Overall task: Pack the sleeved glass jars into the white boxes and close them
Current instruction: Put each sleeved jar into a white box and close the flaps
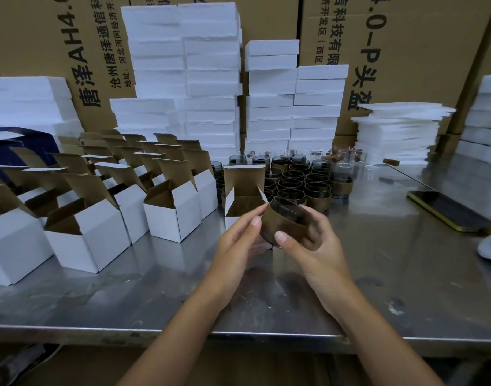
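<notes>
My right hand [308, 238] grips a glass jar in a brown cardboard sleeve [283, 224], tilted with its mouth toward an open white box [243, 200] at the table's middle. My left hand [238, 238] is at the box's front, its straight fingertips touching the jar's sleeve and the box flap. Behind the box stand several more sleeved jars [303, 185] in a tight group. Rows of open white boxes [172, 215] with raised lids fill the left of the table.
Tall stacks of white foam blocks [211, 79] and brown cartons [406, 51] line the back. A pile of foam sheets [397, 132] sits back right. A phone [447, 208] lies at the right. Bare glasses [347, 157] stand behind the jars. The steel table's edge [238, 334] is near me.
</notes>
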`<move>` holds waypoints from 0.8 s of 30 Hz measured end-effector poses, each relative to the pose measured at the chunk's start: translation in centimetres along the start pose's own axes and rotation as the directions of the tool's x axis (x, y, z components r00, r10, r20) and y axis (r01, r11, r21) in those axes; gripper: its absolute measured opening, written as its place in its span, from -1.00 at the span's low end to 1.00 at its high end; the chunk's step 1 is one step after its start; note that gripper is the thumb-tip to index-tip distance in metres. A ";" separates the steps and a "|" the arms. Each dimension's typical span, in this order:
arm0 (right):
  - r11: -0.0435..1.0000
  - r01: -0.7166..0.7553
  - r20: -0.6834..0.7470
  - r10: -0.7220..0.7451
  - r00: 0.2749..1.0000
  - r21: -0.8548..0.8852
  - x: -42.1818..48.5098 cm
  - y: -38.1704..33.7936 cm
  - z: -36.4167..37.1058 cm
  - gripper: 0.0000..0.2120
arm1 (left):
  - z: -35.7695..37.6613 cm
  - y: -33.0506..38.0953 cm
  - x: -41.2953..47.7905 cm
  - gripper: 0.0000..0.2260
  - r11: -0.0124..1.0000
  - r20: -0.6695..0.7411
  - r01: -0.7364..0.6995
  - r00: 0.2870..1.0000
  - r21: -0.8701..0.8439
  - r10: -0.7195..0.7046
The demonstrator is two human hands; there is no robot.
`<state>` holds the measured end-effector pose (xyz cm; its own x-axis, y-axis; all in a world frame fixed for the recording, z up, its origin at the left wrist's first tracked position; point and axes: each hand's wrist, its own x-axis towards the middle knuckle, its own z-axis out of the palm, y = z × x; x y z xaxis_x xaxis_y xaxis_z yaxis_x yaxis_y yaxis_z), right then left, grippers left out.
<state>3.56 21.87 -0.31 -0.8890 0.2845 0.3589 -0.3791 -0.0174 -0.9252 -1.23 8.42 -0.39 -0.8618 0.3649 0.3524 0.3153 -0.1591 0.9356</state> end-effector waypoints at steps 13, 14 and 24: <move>0.985 0.107 0.034 -0.103 0.994 -0.136 0.1 0.6 0.1 -0.38 | -0.3 -1.2 0.8 -0.75 0.858 -0.461 0.061 0.862 0.511 0.213; 0.985 0.108 0.034 -0.105 0.994 -0.134 0.1 0.6 0.1 -0.38 | -0.4 -1.4 0.9 -0.73 0.834 -0.438 0.089 0.878 0.545 0.193; 0.961 0.237 -0.082 -0.250 0.965 -0.139 0.4 -0.7 1.1 -0.39 | -0.4 -1.6 0.7 -0.88 0.772 -0.287 -0.022 0.921 0.636 0.263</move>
<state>3.15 20.97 0.62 -0.7417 0.3579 0.5673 -0.5396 0.1840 -0.8215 -2.55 8.54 -1.63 -0.8250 0.0313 0.5643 0.5152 0.4521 0.7281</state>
